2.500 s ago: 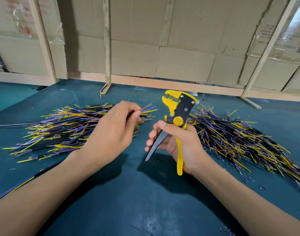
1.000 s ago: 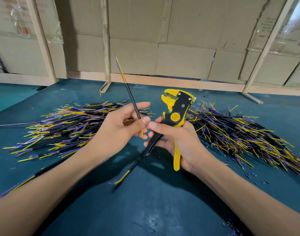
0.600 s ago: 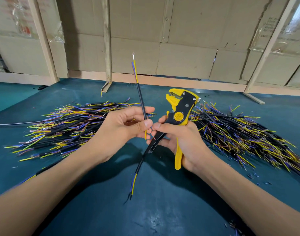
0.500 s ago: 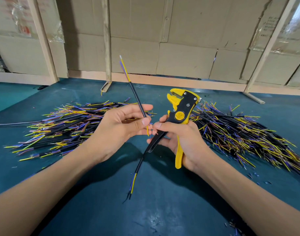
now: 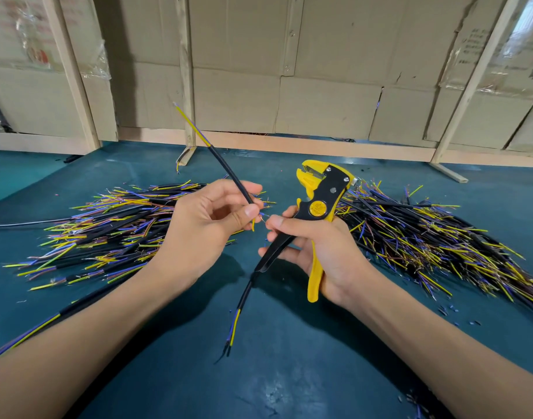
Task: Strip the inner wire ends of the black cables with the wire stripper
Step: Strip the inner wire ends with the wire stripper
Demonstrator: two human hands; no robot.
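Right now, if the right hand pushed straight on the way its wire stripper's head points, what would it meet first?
The right hand aims the yellow-and-black wire stripper up and away; nothing shows ahead until the cardboard wall, though depth is unclear.

Two bare forearms, sleeveless to the frame edge; short, unpainted nails.

Since 2.5 s ago: left hand (image 5: 204, 228) drawn off the left cable pile (image 5: 108, 231), now beside the right hand (image 5: 316, 246), pinching one black cable (image 5: 229, 173). Cable's upper end tipped further left, away from the wire stripper (image 5: 319, 201), than half a second ago. Stripper head nudged slightly toward the cardboard wall (image 5: 319, 71).
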